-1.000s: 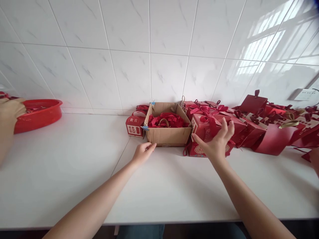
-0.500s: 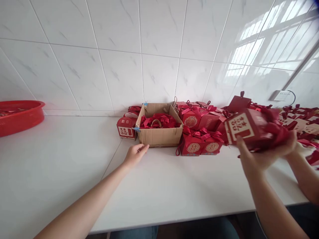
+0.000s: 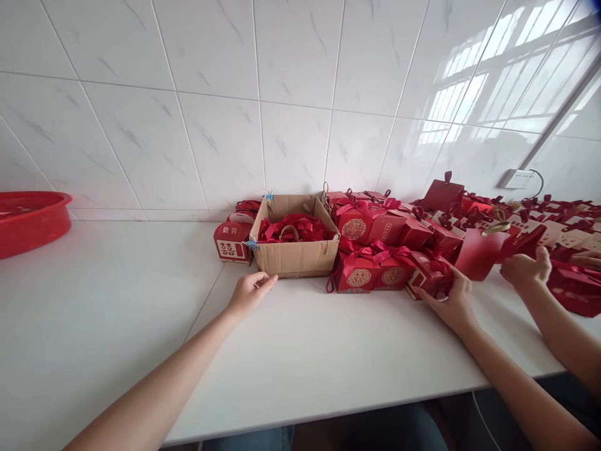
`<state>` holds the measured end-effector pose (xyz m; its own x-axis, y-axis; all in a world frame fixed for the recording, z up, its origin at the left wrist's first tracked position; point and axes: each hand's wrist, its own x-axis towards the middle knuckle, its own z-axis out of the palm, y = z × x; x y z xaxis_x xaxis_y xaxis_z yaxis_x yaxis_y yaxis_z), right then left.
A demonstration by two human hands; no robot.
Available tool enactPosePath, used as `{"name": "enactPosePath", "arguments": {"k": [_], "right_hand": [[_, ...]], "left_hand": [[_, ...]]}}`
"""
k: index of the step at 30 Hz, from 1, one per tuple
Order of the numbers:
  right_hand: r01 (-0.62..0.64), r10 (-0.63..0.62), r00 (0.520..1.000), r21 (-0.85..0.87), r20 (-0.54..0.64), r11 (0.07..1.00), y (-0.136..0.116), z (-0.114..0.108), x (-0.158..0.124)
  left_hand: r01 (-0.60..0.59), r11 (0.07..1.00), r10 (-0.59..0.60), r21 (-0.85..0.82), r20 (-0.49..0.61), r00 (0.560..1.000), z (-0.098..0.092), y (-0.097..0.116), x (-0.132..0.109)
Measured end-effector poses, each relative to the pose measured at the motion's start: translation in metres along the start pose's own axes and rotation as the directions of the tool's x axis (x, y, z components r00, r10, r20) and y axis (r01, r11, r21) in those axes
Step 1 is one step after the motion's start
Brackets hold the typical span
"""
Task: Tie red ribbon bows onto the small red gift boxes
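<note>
The left grip [image 3: 248, 291] lies on the white desk [image 3: 117, 326], fingers loosely curled and holding nothing. Just beyond its fingertips stands a cardboard box [image 3: 295, 257] filled with red ribbons [image 3: 293, 227]. Left of that box, farther from the grip, sits a small red box [image 3: 230, 241] with a white emblem.

The right grip [image 3: 451, 300] closes around the near end of a red gift box [image 3: 429, 275], which rests on the desk with a ribbon across its top. Just left of this grip two bowed gift boxes [image 3: 375, 269] stand side by side, with more stacked behind them against the tiled wall [image 3: 291, 94]. To the right of the grip a co-worker's hand [image 3: 526, 269] is beside a red paper bag [image 3: 479, 254]. Far off to the left, a red basin [image 3: 28, 222] sits on the desk.
</note>
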<state>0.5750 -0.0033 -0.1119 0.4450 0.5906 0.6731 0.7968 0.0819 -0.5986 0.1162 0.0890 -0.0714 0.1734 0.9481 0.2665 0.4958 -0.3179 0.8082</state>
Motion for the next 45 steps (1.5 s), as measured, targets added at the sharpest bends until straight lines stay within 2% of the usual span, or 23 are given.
{"name": "enactPosePath", "arguments": {"k": [4, 9, 15, 19, 22, 29, 31, 33, 36, 39, 41, 44, 45], "right_hand": [[0.130, -0.128, 0.991, -0.134, 0.023, 0.982, 0.013, 0.009, 0.000], [0.195, -0.178, 0.977, -0.153, 0.116, 0.969, 0.008, 0.007, -0.002], [0.145, -0.112, 0.976, -0.171, 0.186, 0.975, 0.001, 0.004, -0.002], [0.041, 0.016, 0.979, -0.279, 0.201, 0.959, 0.000, 0.006, -0.002], [0.035, 0.035, 0.978, -0.333, 0.203, 0.942, -0.002, 0.007, -0.002], [0.099, -0.051, 0.982, -0.262, 0.183, 0.960, -0.002, 0.003, -0.002], [0.117, -0.094, 0.989, -0.209, 0.116, 0.971, -0.002, -0.003, -0.003], [0.141, -0.148, 0.989, -0.174, -0.027, 0.975, -0.007, -0.010, -0.004], [0.182, -0.216, 0.944, -0.152, -0.249, 0.972, -0.031, -0.014, -0.001], [0.241, -0.255, 0.919, -0.085, -0.301, 0.967, -0.076, -0.005, 0.012], [0.342, -0.340, 0.894, -0.044, -0.292, 0.939, -0.112, 0.009, 0.027], [0.453, -0.450, 0.891, 0.119, -0.056, 0.883, -0.162, 0.040, 0.053], [0.464, -0.462, 0.886, 0.137, -0.044, 0.875, -0.175, 0.052, 0.061]], "left_hand": [[-0.011, 1.000, 0.011, -0.001, 0.011, 1.000, 0.000, -0.001, 0.000], [-0.011, 1.000, 0.011, 0.009, 0.016, 1.000, -0.001, 0.001, -0.001], [0.005, 1.000, -0.006, 0.020, 0.023, 1.000, -0.001, 0.005, -0.002], [0.014, 1.000, -0.015, 0.026, 0.024, 1.000, 0.000, 0.004, -0.001], [0.019, 1.000, -0.019, 0.024, 0.021, 1.000, 0.001, 0.000, 0.001], [0.040, 0.999, -0.040, -0.007, 0.014, 0.999, 0.001, -0.006, 0.004], [0.046, 0.998, -0.045, -0.035, 0.017, 0.999, 0.001, -0.007, 0.004], [0.055, 0.996, -0.053, -0.065, 0.025, 0.998, 0.001, -0.009, 0.005], [0.066, 0.993, -0.062, -0.097, 0.047, 0.997, 0.003, -0.012, 0.006], [0.068, 0.991, -0.061, -0.116, 0.061, 0.996, 0.004, -0.013, 0.005], [0.071, 0.990, -0.064, -0.125, 0.062, 0.996, 0.005, -0.012, 0.005], [0.082, 0.987, -0.073, -0.139, 0.069, 0.995, 0.005, -0.009, 0.004], [0.086, 0.986, -0.076, -0.144, 0.074, 0.994, 0.004, -0.008, 0.003]]}}
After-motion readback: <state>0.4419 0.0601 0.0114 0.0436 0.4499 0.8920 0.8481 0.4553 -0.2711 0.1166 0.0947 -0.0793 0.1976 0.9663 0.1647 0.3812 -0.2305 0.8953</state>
